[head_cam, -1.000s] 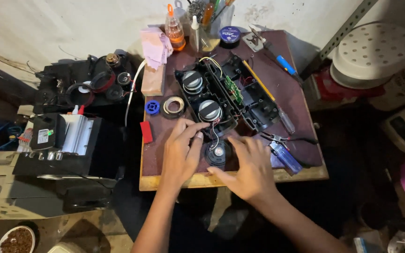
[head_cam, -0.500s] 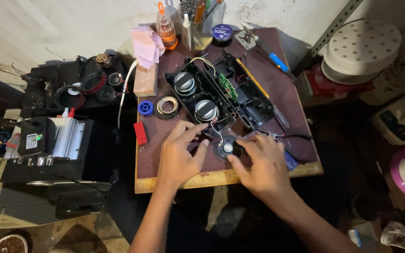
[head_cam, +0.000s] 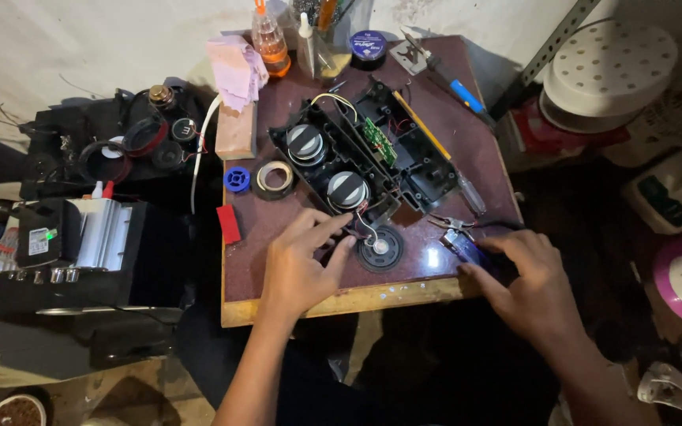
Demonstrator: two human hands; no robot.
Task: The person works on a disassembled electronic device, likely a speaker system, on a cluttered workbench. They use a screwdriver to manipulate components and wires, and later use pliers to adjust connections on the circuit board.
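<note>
We see the round black loose speaker driver (head_cam: pixel 380 249) w/ silver centre just right of our left hand (head_cam: pixel 297 264), fingers spread, touching it; right hand (head_cam: pixel 532 285), further right, fingers loosely apart near small blue-lit tool (head_cam: pixel 461 244).

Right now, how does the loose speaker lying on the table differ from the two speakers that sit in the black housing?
The loose speaker lies alone on the table near the front edge, joined only by wires; the two mounted speakers sit fixed in the opened black housing. The loose speaker shows a dark cone with a pale centre; the mounted speakers show grey metal backs. The left hand is beside the loose speaker; no hand touches the mounted speakers. All are round.
</note>
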